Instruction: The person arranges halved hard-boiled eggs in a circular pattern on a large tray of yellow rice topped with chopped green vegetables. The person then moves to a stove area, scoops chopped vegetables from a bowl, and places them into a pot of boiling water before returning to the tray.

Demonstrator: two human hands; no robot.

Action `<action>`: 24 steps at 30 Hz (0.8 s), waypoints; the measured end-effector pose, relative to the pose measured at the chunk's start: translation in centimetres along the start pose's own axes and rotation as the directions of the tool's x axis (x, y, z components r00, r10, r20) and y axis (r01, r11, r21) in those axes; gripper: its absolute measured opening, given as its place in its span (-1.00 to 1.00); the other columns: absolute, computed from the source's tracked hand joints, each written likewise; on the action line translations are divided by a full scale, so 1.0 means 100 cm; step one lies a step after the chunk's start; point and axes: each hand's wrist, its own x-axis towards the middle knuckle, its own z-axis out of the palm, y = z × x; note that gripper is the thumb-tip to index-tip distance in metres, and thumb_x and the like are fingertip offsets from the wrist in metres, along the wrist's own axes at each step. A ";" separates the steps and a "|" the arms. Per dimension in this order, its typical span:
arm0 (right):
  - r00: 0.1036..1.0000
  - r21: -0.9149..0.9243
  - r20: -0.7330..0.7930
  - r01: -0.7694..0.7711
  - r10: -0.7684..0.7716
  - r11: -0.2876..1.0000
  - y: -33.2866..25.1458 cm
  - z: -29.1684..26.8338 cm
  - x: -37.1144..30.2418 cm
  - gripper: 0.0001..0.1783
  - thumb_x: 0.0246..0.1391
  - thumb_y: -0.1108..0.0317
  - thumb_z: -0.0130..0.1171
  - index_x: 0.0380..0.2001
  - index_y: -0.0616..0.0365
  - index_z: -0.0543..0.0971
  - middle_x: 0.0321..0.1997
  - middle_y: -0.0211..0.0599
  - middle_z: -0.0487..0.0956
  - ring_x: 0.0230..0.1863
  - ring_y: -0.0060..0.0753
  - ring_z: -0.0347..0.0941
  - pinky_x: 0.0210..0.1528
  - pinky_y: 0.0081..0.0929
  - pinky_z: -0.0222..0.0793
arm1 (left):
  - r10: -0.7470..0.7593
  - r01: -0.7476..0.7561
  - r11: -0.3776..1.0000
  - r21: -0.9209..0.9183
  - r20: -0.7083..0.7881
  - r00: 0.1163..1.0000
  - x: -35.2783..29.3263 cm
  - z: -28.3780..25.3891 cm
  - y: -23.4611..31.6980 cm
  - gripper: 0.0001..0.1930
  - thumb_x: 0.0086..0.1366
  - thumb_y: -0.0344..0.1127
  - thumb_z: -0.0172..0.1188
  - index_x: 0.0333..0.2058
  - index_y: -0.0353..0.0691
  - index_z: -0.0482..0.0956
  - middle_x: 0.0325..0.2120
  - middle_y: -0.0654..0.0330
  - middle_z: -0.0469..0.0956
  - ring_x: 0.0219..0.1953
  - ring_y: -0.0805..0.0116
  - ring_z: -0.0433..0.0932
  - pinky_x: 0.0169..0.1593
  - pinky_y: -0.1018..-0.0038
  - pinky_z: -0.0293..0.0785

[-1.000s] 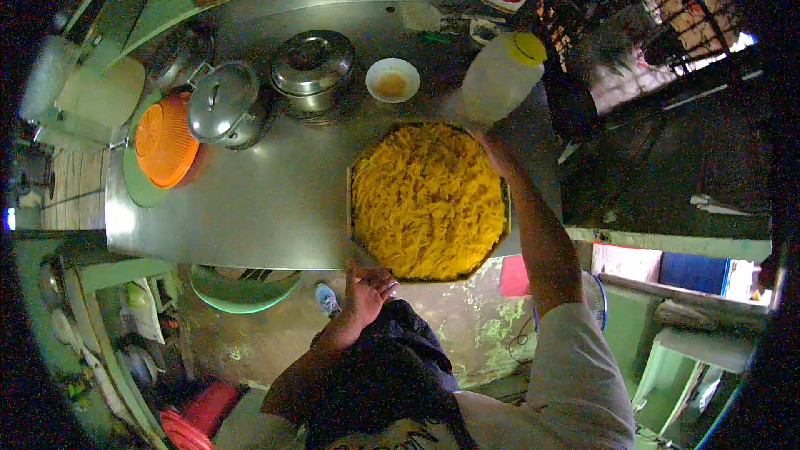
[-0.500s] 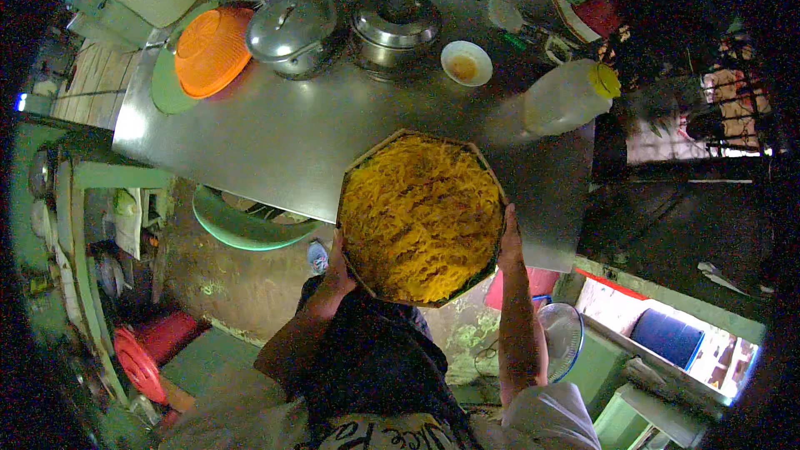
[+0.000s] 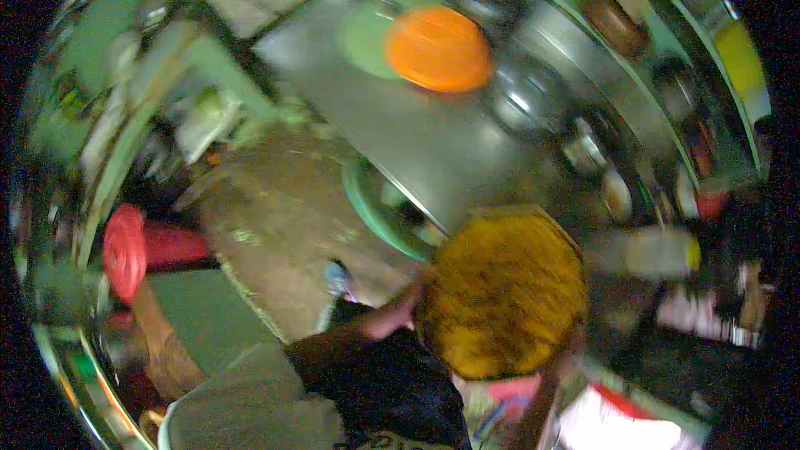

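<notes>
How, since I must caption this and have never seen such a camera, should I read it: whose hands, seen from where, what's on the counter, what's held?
There is no machine: these are a person's own bare hands. The camera sits on their head, on the left of a pair, looking down; its wide fisheye lens bends straight edges. The picture is blurred.

On the metal counter you can see an orange basket over something round and green, and shiny metal pots.

Between the hands is a shallow tray covered with yellow shreds. The left hand holds its left side; the right hand, dim and blurred, is at its lower right.
</notes>
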 end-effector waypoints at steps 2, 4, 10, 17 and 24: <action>0.999 -0.035 0.021 0.045 -0.044 0.998 -0.049 0.045 -0.019 -0.37 0.38 -0.07 -0.28 0.37 0.02 0.15 0.40 -0.29 0.19 0.33 -0.18 0.20 0.29 -0.15 0.25 | -0.113 0.117 0.976 -0.186 0.032 0.993 -0.054 0.004 0.072 -0.30 0.34 0.25 0.00 0.27 -0.14 0.30 0.21 0.18 0.39 0.21 0.26 0.38 0.28 0.20 0.28; 0.995 -0.046 0.042 0.088 -0.086 0.995 -0.093 0.101 -0.040 -0.34 0.38 -0.09 -0.32 0.40 0.00 0.09 0.45 -0.26 0.12 0.37 -0.13 0.16 0.31 -0.10 0.23 | -0.050 0.089 0.937 -0.337 0.125 0.991 -0.044 -0.032 0.066 -0.22 0.29 0.34 0.02 0.28 -0.11 0.29 0.22 0.20 0.39 0.20 0.24 0.41 0.27 0.15 0.30; 0.937 0.340 0.135 -0.349 0.321 0.873 -0.171 0.286 -0.076 -0.27 0.35 -0.17 -0.31 0.39 0.07 0.12 0.43 -0.19 0.17 0.37 -0.09 0.17 0.36 -0.14 0.14 | 0.082 0.028 0.805 -0.593 0.159 0.984 -0.070 -0.170 0.122 -0.16 0.22 0.39 0.07 0.27 -0.12 0.31 0.24 0.15 0.38 0.22 0.18 0.39 0.29 0.09 0.25; 0.817 0.029 0.561 0.141 -0.133 0.990 -0.132 0.505 -0.056 -0.26 0.33 -0.17 -0.23 0.36 0.13 0.19 0.38 -0.21 0.26 0.33 -0.19 0.22 0.33 -0.28 0.15 | 0.177 -0.325 0.737 -0.593 -0.295 0.939 -0.174 -0.302 0.239 -0.16 0.17 0.34 0.20 0.25 -0.13 0.32 0.18 0.13 0.43 0.19 0.15 0.42 0.27 0.13 0.31; 0.686 -0.004 0.725 0.089 -0.059 0.996 -0.172 0.765 -0.078 -0.23 0.28 -0.16 -0.06 0.36 0.13 0.19 0.38 -0.25 0.26 0.34 -0.22 0.23 0.35 -0.27 0.13 | 0.357 -0.636 0.517 -0.573 -0.531 0.769 -0.194 -0.456 0.282 -0.14 0.19 0.37 0.13 0.27 -0.15 0.30 0.23 0.05 0.35 0.23 0.06 0.36 0.30 0.06 0.23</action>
